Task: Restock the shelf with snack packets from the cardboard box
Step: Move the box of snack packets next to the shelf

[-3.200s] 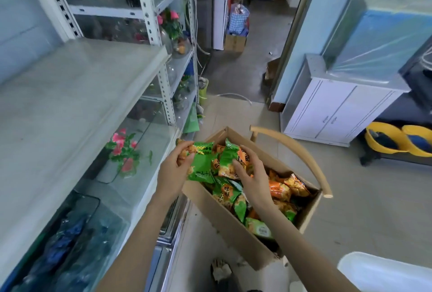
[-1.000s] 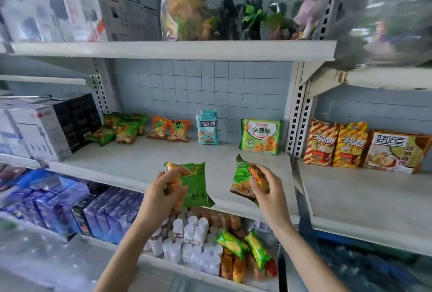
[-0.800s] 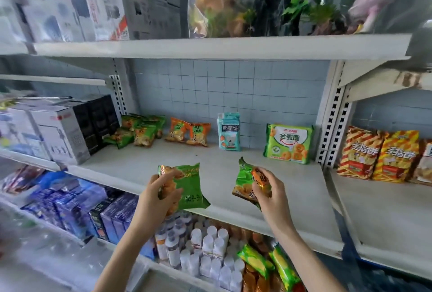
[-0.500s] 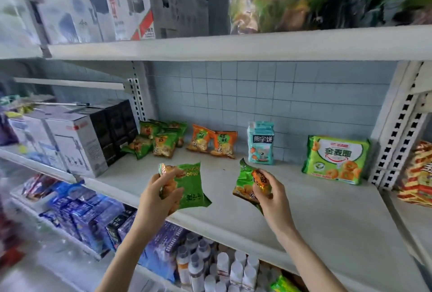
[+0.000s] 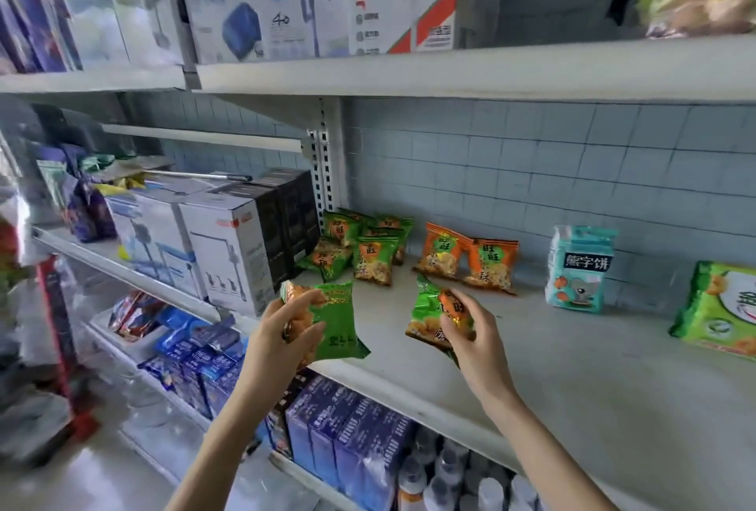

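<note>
Snack packets [image 5: 337, 322] gripped in left hand [image 5: 282, 341]; more [image 5: 427, 316] in right hand [image 5: 474, 341], over shelf [image 5: 572, 379].

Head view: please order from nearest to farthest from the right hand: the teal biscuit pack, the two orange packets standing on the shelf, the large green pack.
1. The two orange packets, on the shelf just behind the right hand.
2. The teal biscuit pack, farther right, by the tiled wall.
3. The large green pack, at the frame's right edge.
</note>
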`<state>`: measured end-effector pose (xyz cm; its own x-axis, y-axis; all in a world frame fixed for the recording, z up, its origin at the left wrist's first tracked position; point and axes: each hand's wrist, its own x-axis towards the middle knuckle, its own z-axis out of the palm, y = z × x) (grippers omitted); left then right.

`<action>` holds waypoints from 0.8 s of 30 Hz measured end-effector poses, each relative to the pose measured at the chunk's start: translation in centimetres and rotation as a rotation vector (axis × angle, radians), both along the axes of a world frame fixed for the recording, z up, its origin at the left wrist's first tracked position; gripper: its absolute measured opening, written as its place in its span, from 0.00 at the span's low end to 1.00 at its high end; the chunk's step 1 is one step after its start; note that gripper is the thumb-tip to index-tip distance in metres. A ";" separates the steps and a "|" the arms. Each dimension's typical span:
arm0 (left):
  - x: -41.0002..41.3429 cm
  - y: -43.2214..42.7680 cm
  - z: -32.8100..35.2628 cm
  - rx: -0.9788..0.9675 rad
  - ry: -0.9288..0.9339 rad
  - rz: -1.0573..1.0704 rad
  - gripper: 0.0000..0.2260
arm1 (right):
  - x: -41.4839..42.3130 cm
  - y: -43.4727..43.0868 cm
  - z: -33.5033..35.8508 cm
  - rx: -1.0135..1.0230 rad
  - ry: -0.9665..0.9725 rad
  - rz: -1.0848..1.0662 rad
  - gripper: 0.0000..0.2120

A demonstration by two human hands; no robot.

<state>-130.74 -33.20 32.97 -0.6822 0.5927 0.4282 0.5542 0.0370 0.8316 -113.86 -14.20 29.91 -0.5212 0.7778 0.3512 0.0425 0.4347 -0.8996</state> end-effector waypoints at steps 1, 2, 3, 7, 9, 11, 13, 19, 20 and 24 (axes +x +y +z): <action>-1.1 -0.4 0.1 -0.005 0.014 -0.023 0.17 | -1.1 -0.6 -0.1 -0.005 0.002 -0.007 0.17; -2.1 -0.8 0.2 -0.010 0.022 -0.049 0.18 | -2.2 -1.3 -0.2 -0.012 0.005 -0.016 0.17; -3.2 -1.3 0.2 -0.018 0.025 -0.076 0.17 | -3.3 -2.0 -0.3 -0.019 0.011 -0.027 0.17; -7.5 -3.1 0.2 -0.098 0.104 -0.155 0.20 | -7.0 -4.9 -0.7 -0.026 0.037 -0.065 0.17; -9.2 -3.8 0.1 -0.129 0.102 -0.201 0.21 | -8.5 -6.1 -0.9 -0.026 0.053 -0.101 0.17; -10.5 -4.2 0.1 -0.123 0.076 -0.266 0.21 | -9.6 -7.1 -1.2 -0.031 0.057 -0.143 0.17; -11.5 -4.2 0.0 -0.089 0.050 -0.323 0.23 | -10.5 -7.5 -1.4 -0.037 0.050 -0.181 0.18; -14.1 -1.9 -0.3 -0.050 0.029 -0.307 0.35 | -12.6 -6.1 -1.5 -0.016 0.022 -0.222 0.17; -14.6 -1.2 -0.4 -0.043 0.024 -0.302 0.38 | -13.0 -5.4 -1.6 -0.017 0.011 -0.230 0.17; -16.0 2.1 -0.7 -0.046 -0.002 -0.259 0.42 | -14.6 -2.5 -1.8 -0.054 -0.043 -0.241 0.20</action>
<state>-146.72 -31.09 32.25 -0.5058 0.7666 0.3957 0.5486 -0.0681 0.8333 -128.42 -16.68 28.12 -0.3319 0.8984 0.2876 0.1781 0.3591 -0.9161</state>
